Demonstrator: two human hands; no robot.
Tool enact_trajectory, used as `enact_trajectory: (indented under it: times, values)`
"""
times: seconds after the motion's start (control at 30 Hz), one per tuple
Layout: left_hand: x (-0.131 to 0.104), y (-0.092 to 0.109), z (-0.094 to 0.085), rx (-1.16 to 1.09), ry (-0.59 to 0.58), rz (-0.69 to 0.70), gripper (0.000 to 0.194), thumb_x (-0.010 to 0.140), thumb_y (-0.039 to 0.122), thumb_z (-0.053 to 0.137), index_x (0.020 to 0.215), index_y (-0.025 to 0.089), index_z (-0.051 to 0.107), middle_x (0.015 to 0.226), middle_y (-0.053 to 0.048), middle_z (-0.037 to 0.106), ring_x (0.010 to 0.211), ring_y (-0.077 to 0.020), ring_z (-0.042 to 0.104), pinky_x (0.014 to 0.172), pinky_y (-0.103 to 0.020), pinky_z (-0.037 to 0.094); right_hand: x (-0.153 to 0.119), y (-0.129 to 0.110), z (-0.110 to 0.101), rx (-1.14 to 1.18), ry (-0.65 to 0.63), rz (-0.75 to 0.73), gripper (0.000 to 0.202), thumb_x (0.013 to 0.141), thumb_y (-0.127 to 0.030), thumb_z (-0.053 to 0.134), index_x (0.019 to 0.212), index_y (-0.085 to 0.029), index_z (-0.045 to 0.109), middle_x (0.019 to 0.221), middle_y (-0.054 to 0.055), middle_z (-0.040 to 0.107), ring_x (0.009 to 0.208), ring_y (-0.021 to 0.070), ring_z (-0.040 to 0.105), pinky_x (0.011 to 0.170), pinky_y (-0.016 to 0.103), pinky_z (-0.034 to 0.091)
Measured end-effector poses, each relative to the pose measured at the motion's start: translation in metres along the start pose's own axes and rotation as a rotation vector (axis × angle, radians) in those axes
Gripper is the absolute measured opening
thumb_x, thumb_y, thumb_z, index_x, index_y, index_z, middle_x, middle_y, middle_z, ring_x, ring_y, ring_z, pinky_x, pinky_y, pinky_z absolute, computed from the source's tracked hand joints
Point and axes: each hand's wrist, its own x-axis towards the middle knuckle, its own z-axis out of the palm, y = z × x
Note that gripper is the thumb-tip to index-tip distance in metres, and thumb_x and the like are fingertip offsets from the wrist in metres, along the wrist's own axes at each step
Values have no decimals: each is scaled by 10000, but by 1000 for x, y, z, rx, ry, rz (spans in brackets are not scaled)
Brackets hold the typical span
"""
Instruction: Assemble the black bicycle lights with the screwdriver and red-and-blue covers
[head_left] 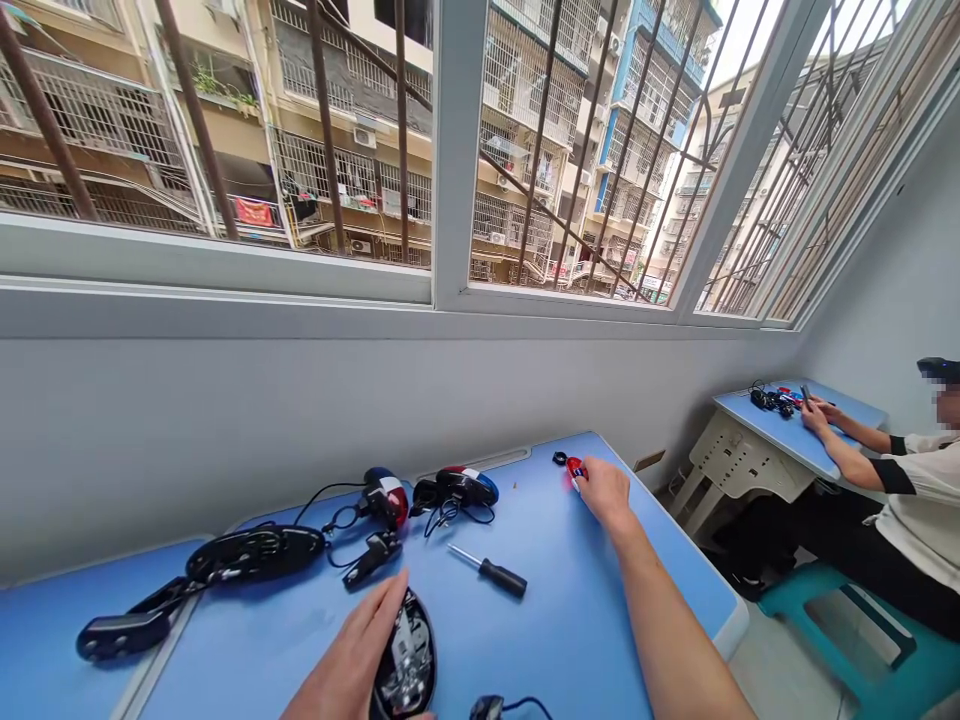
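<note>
Two bare hands work at one blue desk (pixel 570 640). The left hand (pixel 352 650) has its grip curled round one black oval shell (pixel 412 655), toward the near side of the desk; the shell's hollow side faces up, glossy black at the rim, with silvery grey parts inside. The right hand (pixel 606 492) has its grip pinching one small red piece (pixel 574 467) near the far right corner, just beside one black ring (pixel 559 458).

Two rounded housings in red, white and blue, one left (pixel 386 497) and one right (pixel 466 487), sit near the far edge. One black-handled screwdriver (pixel 504 577) lies mid-desk. One long black assembly (pixel 255 553) lies toward the left edge. Any lettering is too small to read.
</note>
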Motion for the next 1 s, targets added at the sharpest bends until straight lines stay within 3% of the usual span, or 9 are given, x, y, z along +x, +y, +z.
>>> enact_trajectory:
  times: [0.07,0.23,0.47,0.73,0.93,1.0]
  values:
    - [-1,1,3,-1,32,-20,1002,592,276,621,1489,191,182,1495,-128,368,1347,-391,364,1087,-483,384,0,-1,0,-25,-24,3,150,863,-158,517,874,-202,660,847,54,700,751,177,635,563,250,322]
    - [-1,-7,7,4,-44,-11,1037,579,287,622,1497,195,147,1513,-122,331,1353,-384,353,1065,-463,411,0,-2,-1,-64,-54,15,144,875,-188,511,869,-206,653,866,35,694,767,165,633,560,239,316]
    - [-1,-12,7,12,-59,-1,1047,595,298,631,1508,202,128,1531,-108,301,1366,-370,340,1067,-456,414,-1,-2,-1,-64,-40,7,171,885,-215,494,876,-218,665,869,33,696,774,168,642,548,236,303]
    - [0,-17,9,-50,-108,-2,1065,589,271,663,1512,182,140,1543,-125,281,1387,-384,290,1111,-476,344,0,2,4,40,120,-21,234,888,-221,460,867,-221,693,860,39,697,740,167,641,570,234,359]
    - [1,13,-19,-173,-210,-49,1149,587,287,752,1517,157,91,1557,-175,215,1409,-401,210,1141,-521,249,-8,-7,7,304,303,-208,310,899,-264,396,986,-168,678,973,96,710,829,195,651,718,291,465]
    - [3,21,-28,-220,-251,-70,1221,575,341,804,1520,156,55,1556,-198,196,1417,-391,192,1144,-527,229,-18,-20,9,416,311,-326,332,902,-292,383,975,-157,678,949,107,718,749,185,649,722,308,487]
